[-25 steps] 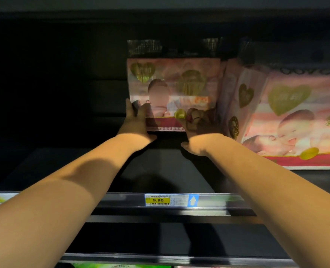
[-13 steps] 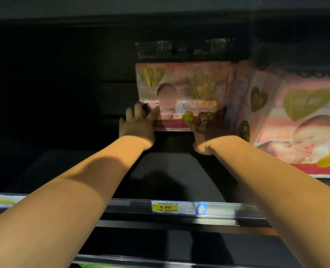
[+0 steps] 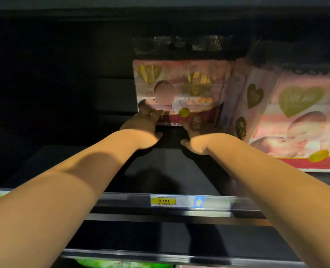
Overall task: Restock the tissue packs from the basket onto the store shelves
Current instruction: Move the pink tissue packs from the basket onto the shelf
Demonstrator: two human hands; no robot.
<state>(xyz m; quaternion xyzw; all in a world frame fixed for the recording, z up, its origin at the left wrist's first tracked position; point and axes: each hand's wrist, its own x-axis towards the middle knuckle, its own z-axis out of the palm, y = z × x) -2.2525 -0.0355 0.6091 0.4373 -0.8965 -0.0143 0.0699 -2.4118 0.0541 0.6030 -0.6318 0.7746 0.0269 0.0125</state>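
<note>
**Pack squared up at the far back of the shelf**

2 hands meet the lower edge of the pink tissue pack (image 3: 179,88), which stands upright at the far back of the dark shelf (image 3: 166,171), just left of matching packs (image 3: 295,120). The left hand (image 3: 146,121) lays straight fingers flat on its front, probably to press it square. The right hand (image 3: 194,128) is too dim to tell whether its fingers curl or press. Glossy wrap, gold hearts, red base band.
</note>
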